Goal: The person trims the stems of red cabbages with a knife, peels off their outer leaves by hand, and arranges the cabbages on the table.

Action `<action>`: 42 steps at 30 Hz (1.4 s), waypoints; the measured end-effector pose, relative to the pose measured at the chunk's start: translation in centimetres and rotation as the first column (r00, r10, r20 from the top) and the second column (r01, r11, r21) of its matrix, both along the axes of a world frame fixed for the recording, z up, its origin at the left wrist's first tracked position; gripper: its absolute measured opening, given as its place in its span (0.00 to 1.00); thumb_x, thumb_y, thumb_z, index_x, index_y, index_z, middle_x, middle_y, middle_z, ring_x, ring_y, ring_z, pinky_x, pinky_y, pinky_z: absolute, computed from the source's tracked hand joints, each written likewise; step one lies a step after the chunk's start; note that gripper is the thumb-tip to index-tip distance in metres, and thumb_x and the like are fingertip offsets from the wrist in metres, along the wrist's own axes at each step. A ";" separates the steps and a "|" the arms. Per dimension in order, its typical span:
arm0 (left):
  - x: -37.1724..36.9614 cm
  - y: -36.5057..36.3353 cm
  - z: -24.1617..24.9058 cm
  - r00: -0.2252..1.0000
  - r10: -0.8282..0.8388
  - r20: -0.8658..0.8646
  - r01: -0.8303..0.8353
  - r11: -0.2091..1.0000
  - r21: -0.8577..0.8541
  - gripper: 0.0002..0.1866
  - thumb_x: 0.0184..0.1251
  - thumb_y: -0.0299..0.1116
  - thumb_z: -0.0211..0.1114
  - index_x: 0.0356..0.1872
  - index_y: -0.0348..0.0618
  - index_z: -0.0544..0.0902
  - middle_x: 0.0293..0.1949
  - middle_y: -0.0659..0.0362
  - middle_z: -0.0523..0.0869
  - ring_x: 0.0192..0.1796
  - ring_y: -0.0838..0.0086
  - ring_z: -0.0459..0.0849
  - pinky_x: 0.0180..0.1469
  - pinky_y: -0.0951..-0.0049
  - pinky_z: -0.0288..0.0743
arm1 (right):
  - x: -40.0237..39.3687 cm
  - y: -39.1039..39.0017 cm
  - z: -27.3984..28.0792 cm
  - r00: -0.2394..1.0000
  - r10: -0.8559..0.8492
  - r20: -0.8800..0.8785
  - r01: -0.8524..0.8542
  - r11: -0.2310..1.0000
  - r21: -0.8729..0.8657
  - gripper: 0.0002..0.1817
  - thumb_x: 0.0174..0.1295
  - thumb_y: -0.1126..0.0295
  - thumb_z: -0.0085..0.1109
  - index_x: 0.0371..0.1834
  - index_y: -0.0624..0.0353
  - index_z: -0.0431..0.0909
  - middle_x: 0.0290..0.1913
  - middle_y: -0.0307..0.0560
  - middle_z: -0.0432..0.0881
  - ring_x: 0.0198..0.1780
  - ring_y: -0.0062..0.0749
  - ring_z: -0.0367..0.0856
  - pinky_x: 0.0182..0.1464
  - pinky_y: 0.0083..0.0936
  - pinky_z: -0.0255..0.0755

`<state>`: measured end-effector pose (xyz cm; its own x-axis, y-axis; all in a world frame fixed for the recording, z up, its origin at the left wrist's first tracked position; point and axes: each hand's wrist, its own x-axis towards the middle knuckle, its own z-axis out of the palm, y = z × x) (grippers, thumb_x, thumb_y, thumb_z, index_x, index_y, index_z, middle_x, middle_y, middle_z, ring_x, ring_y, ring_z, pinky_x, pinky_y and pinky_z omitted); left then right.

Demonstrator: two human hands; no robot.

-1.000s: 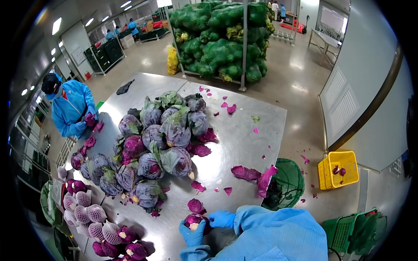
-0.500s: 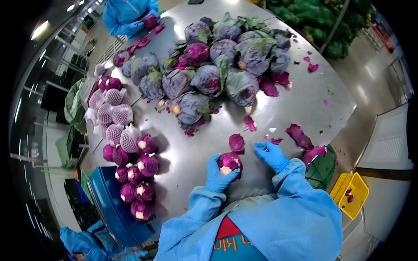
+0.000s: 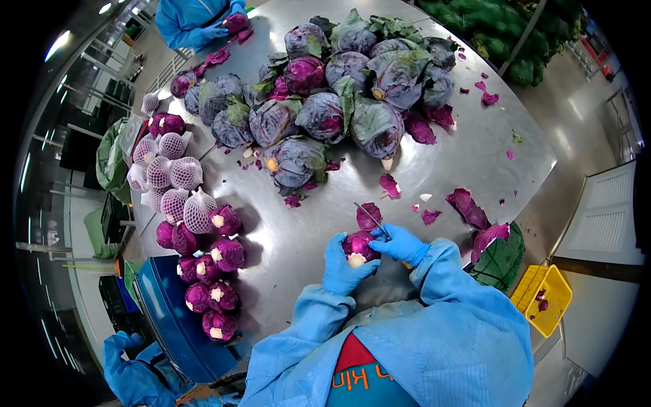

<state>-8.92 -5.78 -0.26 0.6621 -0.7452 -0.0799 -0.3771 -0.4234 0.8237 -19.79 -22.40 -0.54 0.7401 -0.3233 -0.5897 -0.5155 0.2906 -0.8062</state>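
My left hand (image 3: 344, 268), in a blue glove, is wrapped round a trimmed red cabbage (image 3: 360, 247) whose pale cut stem faces me. My gloved right hand (image 3: 401, 244) is closed on a small knife (image 3: 372, 220), its thin blade pointing up and left, its handle end showing under the palm. The fingers of this hand touch the right side of the cabbage. Just beyond lies a loose purple leaf (image 3: 368, 216) on the steel table (image 3: 291, 234).
Untrimmed red cabbages (image 3: 322, 117) are heaped at the back. Left are peeled cabbages (image 3: 228, 254) and net-wrapped ones (image 3: 185, 173), beside a blue bin (image 3: 178, 325). Leaf scraps (image 3: 468, 207) lie right, near a yellow basket (image 3: 546, 302). Co-workers (image 3: 186, 24) stand far left and lower left.
My right hand has moved left to the cabbage, and the knife blade now shows in it. The cabbage has turned slightly in my left hand, its cut stem now lower.
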 end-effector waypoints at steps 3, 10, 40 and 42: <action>0.1 -0.7 0.2 0.999 0.016 -0.044 -0.016 1.000 0.006 0.50 0.32 0.49 0.83 0.57 0.34 0.67 0.52 0.45 0.73 0.53 0.55 0.76 0.56 0.59 0.72 | -0.2 0.0 -1.4 0.992 0.057 0.115 -0.024 0.963 -0.269 0.25 0.55 0.54 0.70 0.49 0.60 0.79 0.33 0.43 0.82 0.32 0.24 0.77 0.37 0.23 0.75; 0.2 -1.6 1.8 0.996 0.014 -0.090 -0.002 0.992 0.125 0.50 0.33 0.45 0.83 0.59 0.32 0.66 0.52 0.46 0.72 0.54 0.60 0.76 0.58 0.64 0.72 | -0.3 -0.4 0.2 0.991 0.093 0.100 -0.053 0.938 -0.344 0.25 0.57 0.54 0.68 0.51 0.60 0.79 0.38 0.48 0.84 0.37 0.29 0.80 0.45 0.26 0.75; 1.9 1.1 -0.8 0.899 0.299 -0.321 -0.288 0.954 0.084 0.41 0.53 0.54 0.74 0.59 0.33 0.69 0.53 0.45 0.78 0.55 0.60 0.78 0.58 0.64 0.71 | -5.7 -5.4 -4.0 0.950 -0.313 -0.005 0.146 0.455 -0.878 0.15 0.64 0.55 0.56 0.42 0.54 0.77 0.32 0.54 0.83 0.33 0.52 0.83 0.36 0.42 0.76; 3.6 1.3 -1.7 0.842 0.369 -0.393 -0.321 0.929 0.185 0.40 0.58 0.60 0.66 0.57 0.33 0.71 0.52 0.43 0.79 0.54 0.58 0.79 0.58 0.63 0.71 | -5.0 -3.5 -3.5 0.988 -0.156 0.002 0.105 0.656 -0.747 0.16 0.64 0.55 0.58 0.45 0.55 0.77 0.33 0.53 0.84 0.32 0.49 0.83 0.35 0.39 0.77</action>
<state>-5.29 -4.49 -1.99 0.7621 -0.4452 -0.4702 0.1758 -0.5566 0.8120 -24.82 -25.91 -4.09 0.6286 -0.7633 -0.1490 -0.5720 -0.3240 -0.7536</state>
